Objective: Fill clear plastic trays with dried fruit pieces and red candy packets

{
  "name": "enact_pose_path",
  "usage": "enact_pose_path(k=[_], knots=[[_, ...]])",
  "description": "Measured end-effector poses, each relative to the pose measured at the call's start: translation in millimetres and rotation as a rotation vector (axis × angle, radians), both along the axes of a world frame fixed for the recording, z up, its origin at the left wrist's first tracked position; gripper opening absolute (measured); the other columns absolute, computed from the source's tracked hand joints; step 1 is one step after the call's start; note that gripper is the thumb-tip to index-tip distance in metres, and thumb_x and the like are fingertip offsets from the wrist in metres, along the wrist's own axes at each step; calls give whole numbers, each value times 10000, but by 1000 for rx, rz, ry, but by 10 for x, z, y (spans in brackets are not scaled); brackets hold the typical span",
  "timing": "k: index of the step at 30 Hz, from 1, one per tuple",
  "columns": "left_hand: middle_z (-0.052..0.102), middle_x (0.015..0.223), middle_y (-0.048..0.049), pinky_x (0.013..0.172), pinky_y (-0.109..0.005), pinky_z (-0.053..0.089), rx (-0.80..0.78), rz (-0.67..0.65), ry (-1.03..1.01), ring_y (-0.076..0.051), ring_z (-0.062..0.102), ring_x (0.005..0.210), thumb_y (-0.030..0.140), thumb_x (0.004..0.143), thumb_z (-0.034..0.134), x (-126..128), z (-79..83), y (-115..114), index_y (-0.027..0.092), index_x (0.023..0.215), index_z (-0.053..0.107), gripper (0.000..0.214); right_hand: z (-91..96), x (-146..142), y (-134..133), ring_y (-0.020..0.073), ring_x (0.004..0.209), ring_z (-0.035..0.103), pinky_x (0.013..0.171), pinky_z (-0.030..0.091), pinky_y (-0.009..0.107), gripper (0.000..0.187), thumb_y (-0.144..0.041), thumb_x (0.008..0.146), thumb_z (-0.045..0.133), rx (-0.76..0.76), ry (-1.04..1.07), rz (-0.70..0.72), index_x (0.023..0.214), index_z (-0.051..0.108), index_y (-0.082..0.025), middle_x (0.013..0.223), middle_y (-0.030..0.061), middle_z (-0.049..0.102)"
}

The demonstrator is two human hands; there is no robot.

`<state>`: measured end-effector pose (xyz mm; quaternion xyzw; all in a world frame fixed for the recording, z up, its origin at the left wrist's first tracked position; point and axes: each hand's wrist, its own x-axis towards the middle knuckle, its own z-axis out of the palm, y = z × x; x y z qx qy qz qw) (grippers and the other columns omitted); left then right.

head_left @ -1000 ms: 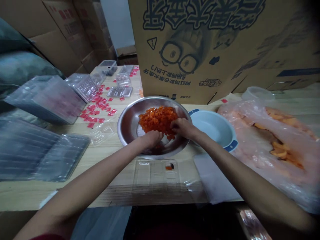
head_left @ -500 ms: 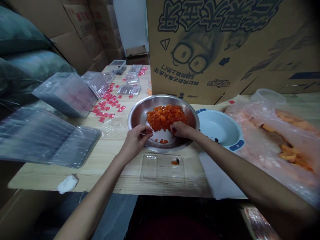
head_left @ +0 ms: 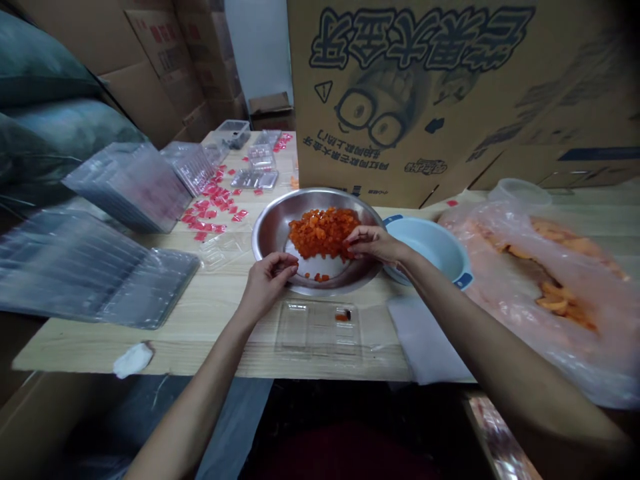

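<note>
Left hand (head_left: 269,280) is pinching an orange piece (head_left: 295,263) by steel bowl (head_left: 273,230); right hand (head_left: 377,245) is hovering at orange pile (head_left: 320,233) inside, grip unclear. Clear tray (head_left: 319,330) is sitting near table (head_left: 175,337) front edge, likely for reach.

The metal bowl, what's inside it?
The metal bowl holds a heap of orange pieces and a few loose bits. Whatever lies under the heap is covered, and the right hand hides part of the bowl.

Wooden table (head_left: 215,293) bears: steel bowl (head_left: 271,228); blue basin (head_left: 434,247); clear tray (head_left: 320,330); red packets (head_left: 240,215)
</note>
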<state>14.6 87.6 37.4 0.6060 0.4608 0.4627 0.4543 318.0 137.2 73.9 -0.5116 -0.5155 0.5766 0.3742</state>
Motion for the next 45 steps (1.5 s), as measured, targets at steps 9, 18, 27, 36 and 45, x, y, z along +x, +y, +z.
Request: enact_pose_path(k=[9,18,27,36,45], knots=[[727,1036,-70,843,-321,584,327,-254,193,-180,695,955,229,998,606,450,-2,-818,215,1050,732,137,222,26,-814,131,724,689,726,582,260,311,-317,675,921,209,-66,-18,882,730,-186,818,12,758],[753,1055,-100,920,-419,596,454,-437,459,-239,699,1034,167,1020,545,901,-614,-1050,199,1075,724,190,-581,-35,-2089,181,758,697,720,597,316,158,-344,820,752,188,-285,-141,857,733,-192,799,28,731],[769,1043,-83,891,-366,587,303,-63,240,-206,723,987,251,1036,535,488,-420,-1164,225,1107,721,200,-814,-534,-2128,259,1004,707,908,618,435,223,-130,984,514,616,-638,27,963,721,-213,1012,97,701],[756,1033,-83,947,-376,547,229,493,462,-224,714,964,289,960,522,-744,-584,-96,186,1059,697,226,-958,-483,-2167,304,1299,633,1065,589,565,337,-127,1024,521,795,-743,137,1257,725,-259,1314,105,710],[704,1241,-135,1112,-421,458,442,563,495,-259,636,1217,254,935,547,-787,-615,254,159,1223,663,324,-1137,-355,-2390,311,1544,356,1229,329,691,719,-48,997,475,798,-998,311,1663,262,-216,1649,126,393]])
